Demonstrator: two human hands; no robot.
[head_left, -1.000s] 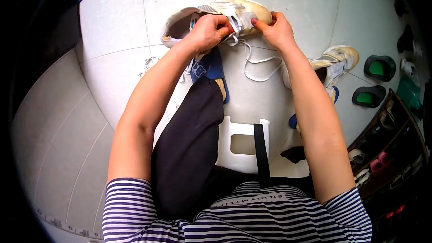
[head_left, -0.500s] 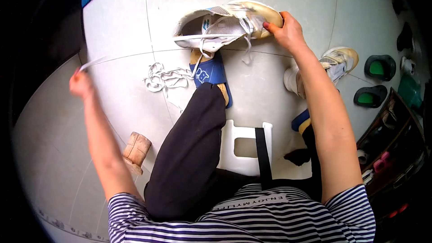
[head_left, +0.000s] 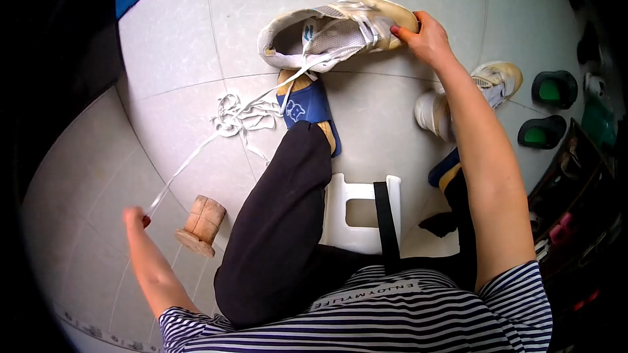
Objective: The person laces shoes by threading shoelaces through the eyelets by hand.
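Note:
A worn white and yellowed sneaker is tipped with its opening facing me, beyond my slippered foot. My right hand grips it by the toe, thumb on the upper. Low on the left, my left hand is closed on the end of a white shoelace. From there the lace runs taut to a loose tangle of white lace on the floor. Another stretch of lace goes from the tangle up to the sneaker, where it lies across the opening's near edge.
My foot wears a blue slipper. A second sneaker lies partly behind my right forearm. Nearby are black-and-green slippers, a shoe rack, a wooden block and a white plastic stool.
My left hand has swung down and toward me, drawing the lace along. The strand across the sneaker's opening has been pulled through. My right hand keeps its grip on the toe.

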